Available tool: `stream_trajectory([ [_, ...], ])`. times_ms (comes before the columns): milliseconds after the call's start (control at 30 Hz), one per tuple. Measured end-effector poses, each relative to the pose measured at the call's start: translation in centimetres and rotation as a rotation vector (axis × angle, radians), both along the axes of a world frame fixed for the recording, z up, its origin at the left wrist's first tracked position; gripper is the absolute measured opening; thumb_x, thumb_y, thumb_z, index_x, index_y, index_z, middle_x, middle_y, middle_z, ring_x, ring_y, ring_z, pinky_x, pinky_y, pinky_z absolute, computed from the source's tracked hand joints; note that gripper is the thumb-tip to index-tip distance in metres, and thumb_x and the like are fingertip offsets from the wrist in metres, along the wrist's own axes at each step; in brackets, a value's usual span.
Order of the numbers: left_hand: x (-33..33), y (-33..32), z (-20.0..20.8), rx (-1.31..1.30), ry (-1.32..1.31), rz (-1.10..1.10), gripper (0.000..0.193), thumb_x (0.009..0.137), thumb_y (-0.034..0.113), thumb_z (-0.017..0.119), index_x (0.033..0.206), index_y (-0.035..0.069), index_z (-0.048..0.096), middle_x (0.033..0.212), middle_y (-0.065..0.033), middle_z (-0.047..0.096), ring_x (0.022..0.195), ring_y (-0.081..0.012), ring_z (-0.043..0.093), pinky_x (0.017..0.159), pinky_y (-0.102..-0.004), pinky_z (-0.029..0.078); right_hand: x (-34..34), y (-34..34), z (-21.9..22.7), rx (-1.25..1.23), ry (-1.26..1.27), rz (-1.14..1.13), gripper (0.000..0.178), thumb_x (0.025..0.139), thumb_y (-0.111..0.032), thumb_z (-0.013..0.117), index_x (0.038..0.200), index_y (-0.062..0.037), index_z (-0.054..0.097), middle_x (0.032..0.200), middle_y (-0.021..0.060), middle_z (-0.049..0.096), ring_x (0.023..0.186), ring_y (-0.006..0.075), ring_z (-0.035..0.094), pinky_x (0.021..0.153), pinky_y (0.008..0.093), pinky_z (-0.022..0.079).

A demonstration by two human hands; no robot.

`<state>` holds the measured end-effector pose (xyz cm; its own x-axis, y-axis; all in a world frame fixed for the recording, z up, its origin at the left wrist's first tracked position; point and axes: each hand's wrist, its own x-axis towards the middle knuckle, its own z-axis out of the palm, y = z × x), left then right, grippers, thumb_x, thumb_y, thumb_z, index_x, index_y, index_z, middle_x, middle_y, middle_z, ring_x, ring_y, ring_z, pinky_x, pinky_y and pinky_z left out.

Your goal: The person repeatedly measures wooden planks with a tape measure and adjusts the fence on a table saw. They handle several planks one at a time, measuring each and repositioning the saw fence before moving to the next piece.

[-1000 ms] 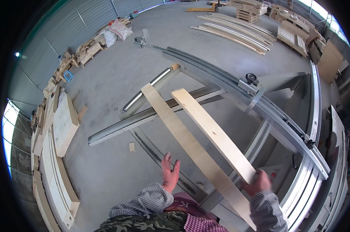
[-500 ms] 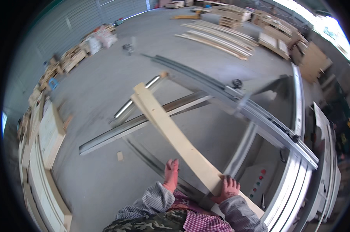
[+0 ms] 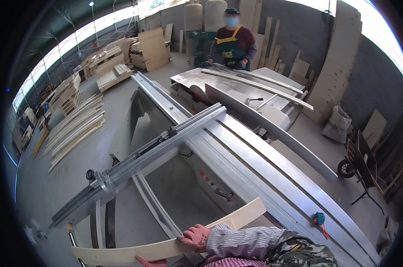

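Note:
A long pale wooden board [image 3: 114, 256] runs along the lower edge, with its right end raised beside the saw's metal table. My right hand [image 3: 195, 236], in a pinkish work glove, is closed over the board's upper edge near its middle. Farther left, my left hand [image 3: 151, 262] lies against the board's near side. Only part of that hand shows, with one digit over the wood; the rest is cut off by the frame. A striped sleeve [image 3: 246, 240] covers my right forearm. The board lies over the metal support frame [image 3: 154, 200].
A silver fence rail [image 3: 166, 138] crosses the sliding table [image 3: 272, 178], where a green tape measure [image 3: 319, 219] lies. Behind the saw blade [image 3: 199, 92], a masked co-worker [image 3: 232, 42] stands at the far table with long strips [image 3: 255, 84]. A wheelbarrow [image 3: 359, 162] stands right.
My view has swung right, bringing the saw table and co-worker into sight. My left hand, apart from the board before, now touches it. The right hand stays on the board.

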<state>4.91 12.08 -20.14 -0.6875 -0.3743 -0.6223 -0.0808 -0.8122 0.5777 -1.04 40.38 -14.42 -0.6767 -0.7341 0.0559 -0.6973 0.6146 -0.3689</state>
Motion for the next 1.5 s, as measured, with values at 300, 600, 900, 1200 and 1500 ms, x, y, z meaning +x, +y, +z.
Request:
stream_trajectory([
  [300,-2.9,12.8,8.1,-0.024,0.298,-0.102,0.093,0.081,0.085,0.043,0.141,0.014,0.047,0.141,-0.0134,0.051,0.127,-0.0365,0.047,0.111,-0.0579,0.033,3.7,18.4,13.5,-0.114,0.183,-0.351,0.075,0.069,-0.047,0.079,0.13,-0.0096,0.055,0.111,0.0104,0.063,0.105,0.0278,0.062,0.096,0.041,0.044],
  [600,-7.4,30.6,13.0,-0.177,0.524,-0.558,0.075,0.087,0.074,0.046,0.138,0.019,0.051,0.135,-0.0048,0.056,0.126,-0.0296,0.05,0.107,-0.053,0.037,21.1,39.5,19.4,0.099,0.289,-1.208,0.079,0.049,-0.059,0.086,0.11,-0.0117,0.069,0.113,0.0151,0.063,0.115,0.0353,0.056,0.109,0.0615,0.032],
  [900,-10.5,54.8,16.3,0.435,0.374,-1.186,0.08,0.086,0.075,0.049,0.138,0.014,0.05,0.134,-0.0068,0.056,0.126,-0.0306,0.05,0.11,-0.0504,0.037,43.7,48.7,6.2,-0.476,0.434,-2.09,0.072,0.058,-0.029,0.085,0.119,-0.0025,0.058,0.126,0.016,0.056,0.118,0.0389,0.053,0.101,0.048,0.045],
  [1200,-16.3,75.6,12.0,0.332,0.016,-1.277,0.055,0.096,0.044,0.059,0.139,0.011,0.048,0.139,-0.0125,0.054,0.129,-0.0346,0.05,0.111,-0.0561,0.037,45.9,43.0,-1.1,-2.321,-0.194,-1.865,0.049,0.086,-0.036,0.076,0.124,-0.009,0.06,0.1,0.0094,0.072,0.078,0.0256,0.069,0.059,0.0349,0.055],
  [1500,-29.7,84.0,7.2,0.232,0.324,-1.294,0.047,0.097,0.019,0.056,0.137,-0.002,0.043,0.135,-0.0188,0.055,0.125,-0.0361,0.052,0.111,-0.0482,0.038,23.8,50.2,6.7,-2.459,-0.116,-1.562,0.035,0.092,-0.015,0.066,0.125,-0.008,0.058,0.111,0.0122,0.069,0.084,0.0282,0.071,0.066,0.033,0.063],
])
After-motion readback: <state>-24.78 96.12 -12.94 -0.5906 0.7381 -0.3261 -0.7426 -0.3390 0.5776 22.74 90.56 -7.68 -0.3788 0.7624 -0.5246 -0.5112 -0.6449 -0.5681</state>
